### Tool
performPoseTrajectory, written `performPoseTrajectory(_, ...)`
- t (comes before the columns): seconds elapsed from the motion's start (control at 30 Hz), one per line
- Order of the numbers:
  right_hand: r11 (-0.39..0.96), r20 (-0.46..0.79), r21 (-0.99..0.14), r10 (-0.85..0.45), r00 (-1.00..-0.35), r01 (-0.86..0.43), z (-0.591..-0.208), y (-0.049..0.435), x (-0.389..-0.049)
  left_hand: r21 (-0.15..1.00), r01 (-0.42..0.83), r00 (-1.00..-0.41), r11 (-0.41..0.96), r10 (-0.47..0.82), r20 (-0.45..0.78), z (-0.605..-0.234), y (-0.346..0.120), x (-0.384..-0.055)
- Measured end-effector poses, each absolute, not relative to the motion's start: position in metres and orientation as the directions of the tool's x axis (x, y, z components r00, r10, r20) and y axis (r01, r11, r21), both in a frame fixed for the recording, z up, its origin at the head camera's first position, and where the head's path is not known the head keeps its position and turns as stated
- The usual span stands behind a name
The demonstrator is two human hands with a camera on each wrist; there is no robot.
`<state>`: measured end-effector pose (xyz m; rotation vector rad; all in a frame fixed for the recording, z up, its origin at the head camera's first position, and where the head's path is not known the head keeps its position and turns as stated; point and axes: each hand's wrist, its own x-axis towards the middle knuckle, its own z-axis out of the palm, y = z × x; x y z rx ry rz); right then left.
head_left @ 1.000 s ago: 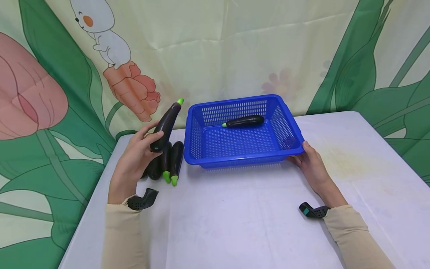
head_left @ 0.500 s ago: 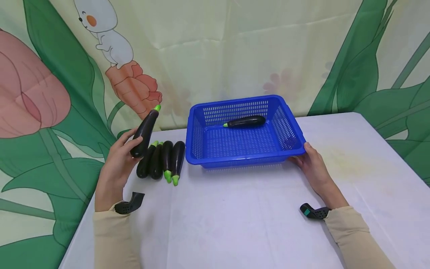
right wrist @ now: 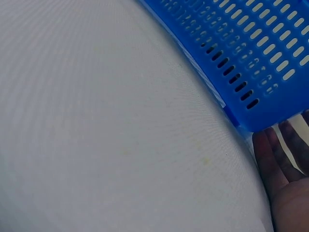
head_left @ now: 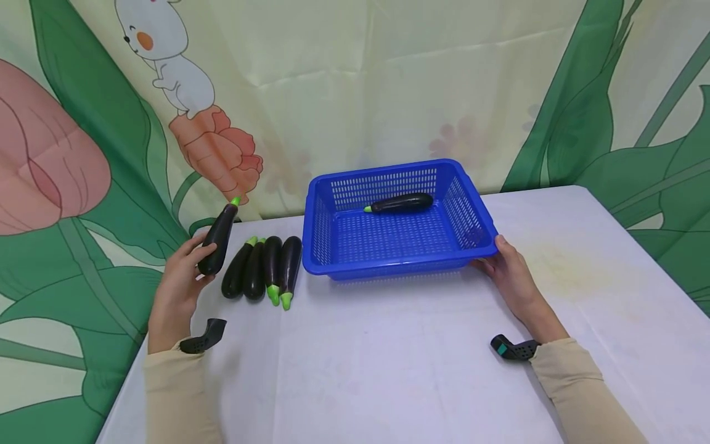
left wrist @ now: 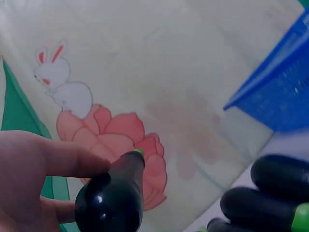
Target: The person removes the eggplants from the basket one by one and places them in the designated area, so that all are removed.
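My left hand (head_left: 174, 290) holds a dark eggplant (head_left: 218, 240) between thumb and fingers, its green stem end tilted up and away. In the left wrist view this eggplant (left wrist: 110, 198) shows its rounded end to the camera. Several more eggplants (head_left: 254, 271) lie side by side on the table, just right of that hand. At the blue slotted basket (head_left: 399, 265), my right hand (head_left: 513, 277) grips the near right corner, thumb by the rim and fingers underneath. One eggplant (head_left: 402, 203) lies inside, near the back wall. The right wrist view shows fingertips (right wrist: 263, 142) under the basket's edge.
A white cloth covers the table (head_left: 355, 370), with a faint yellowish stain (head_left: 566, 271) at the right. Behind it hangs a printed curtain (head_left: 344, 92) with a rabbit and flowers. Black camera mounts (head_left: 205, 338) sit on both wrists.
My left hand has moved left and lower with the eggplant, from beside the basket to the left of the row, uncovering the row. The right hand and basket stay put.
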<state>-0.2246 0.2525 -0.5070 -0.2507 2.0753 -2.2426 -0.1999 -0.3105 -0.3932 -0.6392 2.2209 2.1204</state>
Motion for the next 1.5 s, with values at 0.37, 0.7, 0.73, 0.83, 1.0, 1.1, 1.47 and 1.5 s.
performPoseTrajectory(0.37,-0.101,0.078,-0.993,-0.163,-0.984,-0.062,-0.507,0.254,-0.225,0.913,-0.386,-0.854,0.129,-0.423,-0.302,-0.410,-0.315,-0.208)
performPoseTrajectory(0.7,-0.082,0.072,-0.995,-0.162,-0.984,-0.060,-0.508,0.253,-0.222,0.882,-0.418,-0.846,0.219,-0.449,-0.289,-0.424,-0.327,-0.207)
performPoseTrajectory(0.73,-0.079,0.075,-0.995,-0.162,-0.984,-0.063,-0.507,0.253,-0.222,0.879,-0.418,-0.846,0.228,-0.451,-0.286,-0.426,-0.327,-0.207)
performPoseTrajectory(0.83,-0.082,0.079,-0.994,-0.163,-0.983,-0.066,-0.508,0.253,-0.223,0.865,-0.434,-0.839,0.251,-0.464,-0.286,-0.431,-0.330,-0.207)
performPoseTrajectory(1.0,-0.091,0.078,-0.994,-0.165,-0.983,-0.063,-0.508,0.252,-0.223,0.837,-0.456,-0.836,0.302,-0.468,-0.287,-0.441,-0.335,-0.206)
performPoseTrajectory(1.1,-0.096,0.083,-0.993,-0.168,-0.982,-0.067,-0.508,0.251,-0.223,0.827,-0.455,-0.838,0.330,-0.472,-0.273,-0.445,-0.337,-0.206)
performPoseTrajectory(1.47,-0.096,0.080,-0.993,-0.161,-0.984,-0.066,-0.507,0.251,-0.223,0.797,-0.458,-0.836,0.395,-0.496,-0.234,-0.449,-0.341,-0.204)
performPoseTrajectory(1.5,-0.097,0.081,-0.993,-0.161,-0.984,-0.066,-0.507,0.251,-0.223,0.794,-0.457,-0.838,0.401,-0.495,-0.232,-0.449,-0.341,-0.204)
